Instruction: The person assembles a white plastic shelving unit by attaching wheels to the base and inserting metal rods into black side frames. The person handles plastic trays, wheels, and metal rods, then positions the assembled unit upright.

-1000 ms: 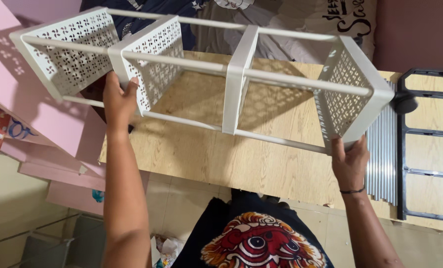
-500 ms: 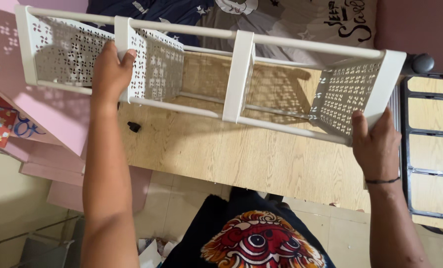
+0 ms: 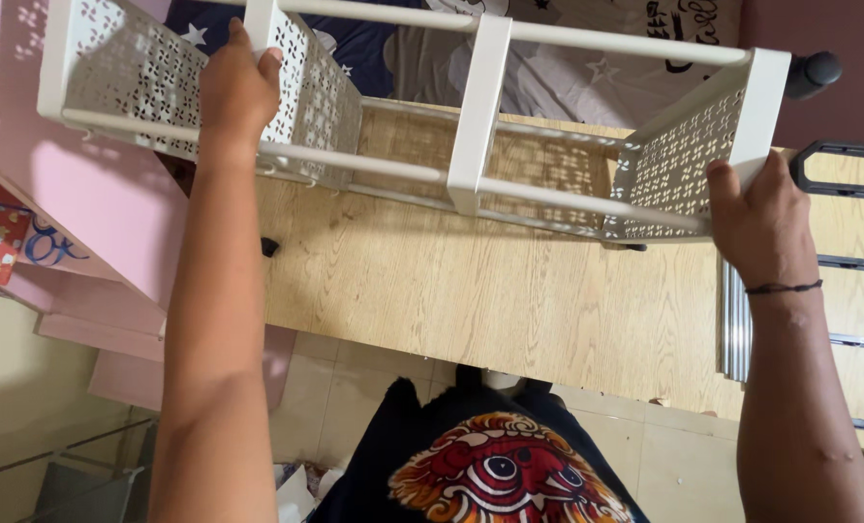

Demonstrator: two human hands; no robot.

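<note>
Wood-grain surface [image 3: 471, 300] is seen from above, tiled floor [image 3: 354, 387] below it, pink furniture [image 3: 93, 203] at left, patterned bedding [image 3: 568, 73] beyond the far edge. White rack [image 3: 476, 116], made of perforated panels and round rods, is held lifted above the surface, long side across the view. Black metal frame [image 3: 844, 261] and a bundle of silver rods [image 3: 732, 320] are lying at the surface's right end. Left hand [image 3: 238, 92] is clamped on an inner perforated panel; right hand [image 3: 756, 213] is gripped on the right end panel. Small black part [image 3: 269, 247] is lying on the surface near the left forearm.
</note>
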